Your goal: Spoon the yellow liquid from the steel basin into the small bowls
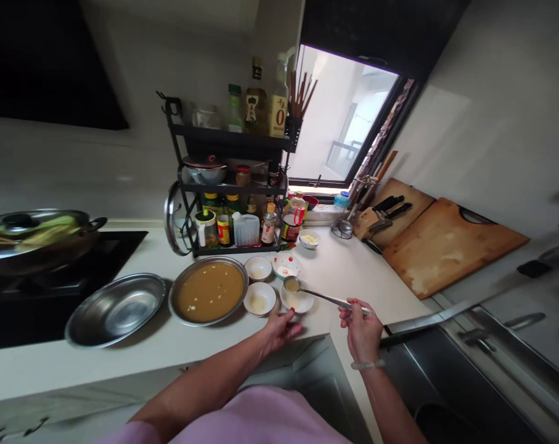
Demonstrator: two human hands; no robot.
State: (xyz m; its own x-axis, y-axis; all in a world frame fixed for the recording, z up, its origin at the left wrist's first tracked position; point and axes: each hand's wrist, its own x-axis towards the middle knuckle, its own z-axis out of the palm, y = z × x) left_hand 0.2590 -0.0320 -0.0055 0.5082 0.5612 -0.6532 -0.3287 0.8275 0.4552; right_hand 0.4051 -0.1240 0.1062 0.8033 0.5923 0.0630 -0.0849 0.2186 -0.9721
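My right hand (pixel 360 324) is closed on the handle of a metal ladle (pixel 307 291). Its bowl holds pale liquid and hovers over a small white bowl (pixel 300 303). My left hand (pixel 279 327) rests on the white counter just below that bowl, fingers loosely curled, holding nothing I can see. To the left sits a wide steel basin of brown liquid (pixel 209 291). Three more small bowls (pixel 259 300) (pixel 258 267) (pixel 286 266) stand around the ladle.
An empty steel basin (pixel 115 308) lies at the left, beside a black stove carrying a lidded wok (pixel 34 237). A black rack of sauce bottles (pixel 233 203) stands behind. Cutting boards (pixel 445 243) and a knife block (pixel 376 219) lean at the right; a sink (pixel 464 376) is below.
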